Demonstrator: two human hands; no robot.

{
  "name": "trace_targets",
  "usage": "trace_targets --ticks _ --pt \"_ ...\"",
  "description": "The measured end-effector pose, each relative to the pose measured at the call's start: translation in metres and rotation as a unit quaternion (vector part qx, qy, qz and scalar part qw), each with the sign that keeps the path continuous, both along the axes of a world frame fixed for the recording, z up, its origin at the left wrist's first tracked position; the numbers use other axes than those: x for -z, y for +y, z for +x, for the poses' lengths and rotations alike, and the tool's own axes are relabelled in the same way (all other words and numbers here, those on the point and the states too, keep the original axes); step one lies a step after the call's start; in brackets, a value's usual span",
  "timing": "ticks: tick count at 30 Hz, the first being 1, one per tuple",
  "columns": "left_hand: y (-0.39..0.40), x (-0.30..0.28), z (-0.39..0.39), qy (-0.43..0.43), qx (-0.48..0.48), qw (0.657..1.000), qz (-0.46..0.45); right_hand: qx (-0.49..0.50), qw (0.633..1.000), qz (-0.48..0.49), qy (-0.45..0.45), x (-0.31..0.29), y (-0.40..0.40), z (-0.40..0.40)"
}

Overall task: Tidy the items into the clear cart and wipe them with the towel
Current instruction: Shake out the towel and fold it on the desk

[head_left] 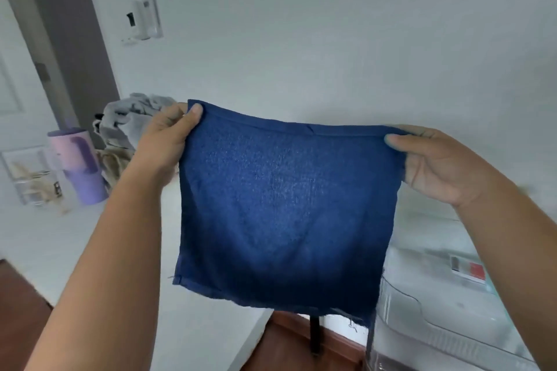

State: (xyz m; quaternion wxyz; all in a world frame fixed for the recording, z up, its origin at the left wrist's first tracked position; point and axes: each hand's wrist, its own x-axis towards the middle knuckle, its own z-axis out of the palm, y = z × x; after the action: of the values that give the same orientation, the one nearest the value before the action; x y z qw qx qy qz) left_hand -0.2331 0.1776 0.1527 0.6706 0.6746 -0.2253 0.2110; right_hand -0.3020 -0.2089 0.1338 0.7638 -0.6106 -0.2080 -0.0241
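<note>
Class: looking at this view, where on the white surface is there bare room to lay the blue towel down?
Bare white surface lies below the left forearm, in front of the purple tumbler. Crowded: far left corner, with grey cloth pile and clear organiser.

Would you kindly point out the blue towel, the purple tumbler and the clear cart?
blue towel (280,208), head view, middle of cloth.
purple tumbler (81,166), head view, its side.
clear cart (446,304), head view, top surface.

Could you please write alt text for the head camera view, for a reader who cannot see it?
Two hands, left and right, hold a dark blue towel spread by its top corners before a white wall. A purple tumbler stands on the white table at left; a clear cart sits lower right.
</note>
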Motion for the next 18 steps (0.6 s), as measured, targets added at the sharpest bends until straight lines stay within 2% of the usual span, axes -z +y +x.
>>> trace_targets --ticks 4,6,10,12,15,18 --pt "0.046 0.023 0.008 0.042 -0.079 0.996 -0.007 0.061 0.992 0.06 0.094 0.015 0.062 0.037" --pt "0.062 0.028 0.008 0.033 -0.122 0.992 -0.011 0.069 0.988 0.071 0.115 0.017 0.087 0.051" --pt "0.091 0.023 -0.005 -0.018 -0.207 0.978 -0.023 0.035 0.993 0.096 0.063 0.01 0.118 0.066" --pt "0.098 0.023 -0.02 -0.036 -0.203 0.978 -0.026 0.01 0.994 0.108 0.024 0.011 0.122 0.065" --pt "0.1 0.042 -0.042 -0.017 -0.194 0.98 -0.04 -0.008 0.994 0.106 0.007 0.033 0.125 0.06" --pt "0.097 0.084 -0.064 0.016 -0.189 0.981 -0.05 0.007 0.996 0.083 0.029 0.074 0.117 0.047"
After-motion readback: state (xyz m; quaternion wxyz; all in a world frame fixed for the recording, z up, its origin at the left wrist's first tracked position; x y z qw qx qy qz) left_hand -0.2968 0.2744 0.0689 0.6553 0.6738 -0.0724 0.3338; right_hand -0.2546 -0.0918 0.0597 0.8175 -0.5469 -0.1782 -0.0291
